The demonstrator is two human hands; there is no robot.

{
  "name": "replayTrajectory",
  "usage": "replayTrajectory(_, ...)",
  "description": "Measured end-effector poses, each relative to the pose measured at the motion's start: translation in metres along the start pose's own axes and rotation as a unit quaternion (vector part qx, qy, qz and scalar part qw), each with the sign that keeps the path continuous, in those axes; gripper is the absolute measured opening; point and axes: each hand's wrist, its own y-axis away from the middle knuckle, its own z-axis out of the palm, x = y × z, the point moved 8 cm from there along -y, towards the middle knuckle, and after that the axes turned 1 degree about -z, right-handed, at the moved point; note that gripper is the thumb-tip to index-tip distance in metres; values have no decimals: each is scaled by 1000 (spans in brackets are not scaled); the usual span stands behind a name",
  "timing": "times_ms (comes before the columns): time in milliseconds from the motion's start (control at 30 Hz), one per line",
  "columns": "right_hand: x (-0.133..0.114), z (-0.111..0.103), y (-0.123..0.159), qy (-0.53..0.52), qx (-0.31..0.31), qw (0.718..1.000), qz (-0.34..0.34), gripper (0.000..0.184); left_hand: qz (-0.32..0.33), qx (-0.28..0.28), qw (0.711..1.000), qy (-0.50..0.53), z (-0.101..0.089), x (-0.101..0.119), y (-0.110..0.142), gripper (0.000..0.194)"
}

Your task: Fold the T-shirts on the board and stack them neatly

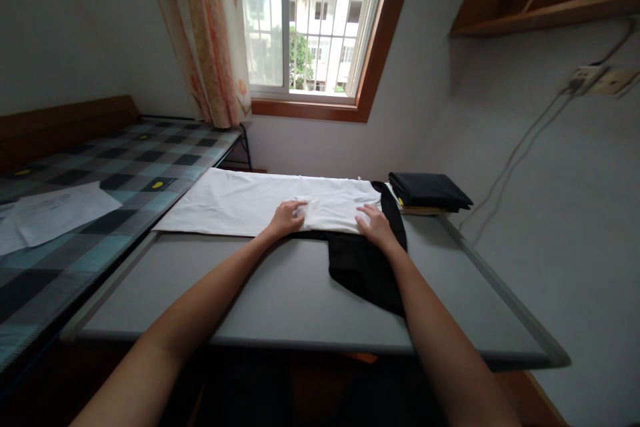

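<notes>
A white garment with black parts [240, 203] lies across the far side of the table. Its plain white length runs out to the left. At its right end, a black piece shaped like a sleeve [367, 270] hangs down toward me over the tabletop. My left hand [289, 217] rests on the white fabric near the middle, thumb and fingers apart. On the right part of the white fabric, beside the black edge, is my right hand [375, 222], its fingers spread. Between the hands the cloth looks folded over in a smaller layer. The undersides of both hands are hidden.
The grey table [280, 293] has a raised rim. A black folded item [430, 190] sits on a stack at its back right corner. To the left stands a bed with a checked mattress [125, 160], papers [60, 210] on it. Cables [520, 143] hang along the right wall.
</notes>
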Motion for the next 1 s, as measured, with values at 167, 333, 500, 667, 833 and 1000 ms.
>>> replayTrajectory(167, 6, -3, 6, 107, -26, 992, 64, 36, 1, -51, 995, -83, 3, 8, 5, 56)
replayTrajectory(333, 8, -10, 9, 156, -38, 981, 106, 39, -9, -52, 996, -66, 2, 6, 3, 65)
replayTrajectory(500, 12, -9, 10, 159, -60, 977, 132, 43, -48, -58, 996, -42, 2, -5, -3, 63)
replayTrajectory(667, 12, -8, 11, 159, -61, 976, 134, 43, -46, -92, 995, 0, 3, -7, -7, 57)
replayTrajectory(833, 12, -8, 11, 160, -45, 975, 145, 41, -45, -108, 989, 94, 1, -7, -25, 46)
replayTrajectory(1000, 13, -8, 10, 152, -40, 978, 138, 38, -79, -149, 972, 162, 11, -3, -45, 38)
